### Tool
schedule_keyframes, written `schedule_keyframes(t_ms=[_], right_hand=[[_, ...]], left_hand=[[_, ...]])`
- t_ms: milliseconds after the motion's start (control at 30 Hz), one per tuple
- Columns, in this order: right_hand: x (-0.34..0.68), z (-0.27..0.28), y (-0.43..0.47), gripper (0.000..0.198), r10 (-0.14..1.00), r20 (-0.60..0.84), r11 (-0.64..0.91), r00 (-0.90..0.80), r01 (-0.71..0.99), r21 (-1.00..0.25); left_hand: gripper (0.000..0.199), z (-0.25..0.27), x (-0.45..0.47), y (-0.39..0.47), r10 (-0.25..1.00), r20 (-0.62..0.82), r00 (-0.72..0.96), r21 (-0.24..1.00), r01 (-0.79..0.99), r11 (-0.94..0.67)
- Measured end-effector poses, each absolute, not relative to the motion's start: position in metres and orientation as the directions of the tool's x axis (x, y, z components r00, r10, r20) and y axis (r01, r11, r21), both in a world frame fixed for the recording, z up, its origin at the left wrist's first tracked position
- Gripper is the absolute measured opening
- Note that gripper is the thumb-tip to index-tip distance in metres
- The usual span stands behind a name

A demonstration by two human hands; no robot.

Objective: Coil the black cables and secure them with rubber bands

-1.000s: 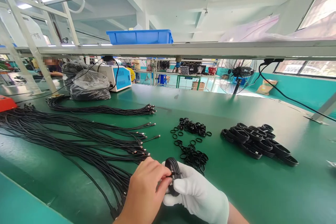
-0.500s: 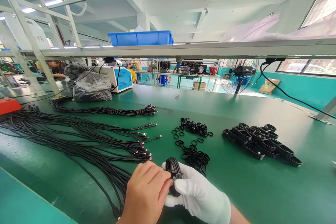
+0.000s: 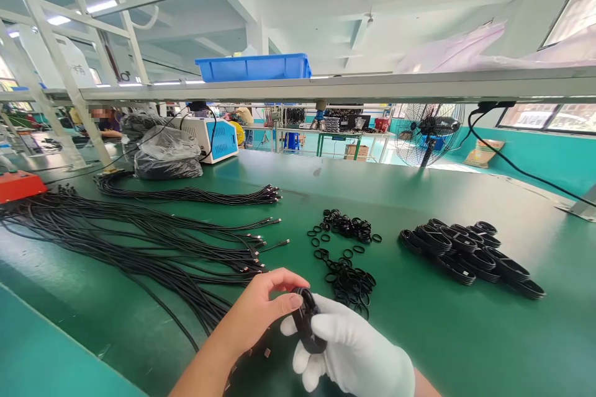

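Observation:
A coiled black cable (image 3: 307, 324) is held between my two hands near the bottom of the head view. My right hand (image 3: 356, 344), in a white glove, is closed around the coil from the right, its thumb across the front. My bare left hand (image 3: 267, 307) grips the coil's upper left edge between thumb and fingers. The far side of the coil is hidden by the glove. Just beyond my hands lie two loose heaps of small black rings (image 3: 349, 282). Many straight black cables (image 3: 186, 251) with metal-tipped plugs spread to the left.
A pile of coiled cables (image 3: 470, 254) sits on the green table (image 3: 354, 186) to the right. At the back left are a plastic-wrapped bundle (image 3: 167, 152) and a blue-and-white machine (image 3: 216, 139). A shelf (image 3: 354, 88) with a blue bin (image 3: 254, 67) spans overhead.
My left hand has turned and shifted its hold from the coil's front to its upper left edge. The coil has tilted in my right hand, whose lower fingers are now more spread.

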State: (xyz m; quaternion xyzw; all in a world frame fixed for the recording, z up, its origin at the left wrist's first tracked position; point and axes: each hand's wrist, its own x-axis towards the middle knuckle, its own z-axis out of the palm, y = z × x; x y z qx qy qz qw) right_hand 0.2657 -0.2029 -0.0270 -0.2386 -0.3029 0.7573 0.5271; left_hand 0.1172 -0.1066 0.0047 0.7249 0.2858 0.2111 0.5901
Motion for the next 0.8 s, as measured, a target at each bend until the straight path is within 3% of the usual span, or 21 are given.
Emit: schedule_keyframes(t_ms=[133,300,467,667,800], right_hand=[[0.264,-0.029,-0.201,0.033,0.965,-0.104,-0.233,-0.242,-0.597,-0.768],[0.266,-0.028,-0.201,0.033,0.95,-0.026,-0.245,-0.31,-0.693,-0.678],[0.263,-0.029,-0.2,0.024,0.957,-0.06,-0.251,-0.282,-0.713,-0.655],[0.258,-0.028,-0.201,0.028,0.959,-0.098,-0.259,-0.268,-0.676,-0.69],[0.259,-0.021,-0.201,0.039,0.969,-0.125,-0.232,-0.211,-0.627,-0.744]], left_hand=[[0.023,0.007,0.121,-0.108,0.694,-0.032,0.719,0.951,0.235,-0.2],[0.027,0.003,0.121,-0.108,0.667,-0.059,0.743,0.972,0.194,-0.13],[0.027,-0.004,0.122,-0.108,0.659,-0.031,0.751,0.982,0.144,-0.118],[0.026,-0.007,0.124,-0.107,0.645,-0.017,0.764,0.997,0.063,-0.048],[0.025,-0.008,0.123,-0.105,0.679,0.006,0.734,0.993,0.075,-0.089]])
